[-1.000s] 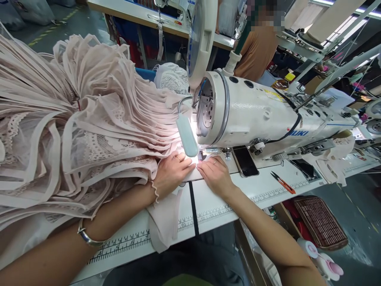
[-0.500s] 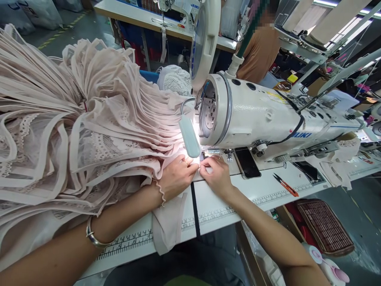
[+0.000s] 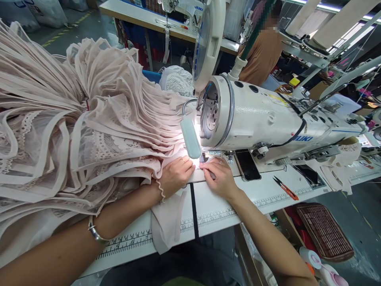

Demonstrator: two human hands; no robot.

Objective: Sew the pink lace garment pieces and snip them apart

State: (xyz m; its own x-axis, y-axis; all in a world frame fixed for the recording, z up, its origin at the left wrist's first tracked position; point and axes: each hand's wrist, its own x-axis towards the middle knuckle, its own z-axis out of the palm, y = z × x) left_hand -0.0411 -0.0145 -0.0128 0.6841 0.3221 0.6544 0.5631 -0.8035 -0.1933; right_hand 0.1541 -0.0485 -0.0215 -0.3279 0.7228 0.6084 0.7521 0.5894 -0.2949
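Both hands are at the needle area of a white sewing machine (image 3: 253,111), below a pale green lamp head (image 3: 191,137). My left hand (image 3: 178,172), with curled fingers, grips pale pink fabric (image 3: 168,222), whose loose end hangs over the table's front edge. My right hand (image 3: 219,174) is closed in a pinch near the presser foot, thumb and forefinger on the fabric's edge. The bright lamp glare and the fingers hide the exact grip. A large heap of pink lace-trimmed garment pieces (image 3: 119,131) lies left of the machine, against my left forearm.
A phone (image 3: 247,165) lies right of my right hand, with orange thread snips (image 3: 285,188) farther right. A magnifier (image 3: 208,43) hangs above the machine head. Ruler markings run along the table's front edge (image 3: 131,244). A person (image 3: 262,55) is beyond the machine.
My fingertips have drawn slightly apart, the left ones shifting a little left. The right hand stays near the presser foot. The whole view has shifted slightly.
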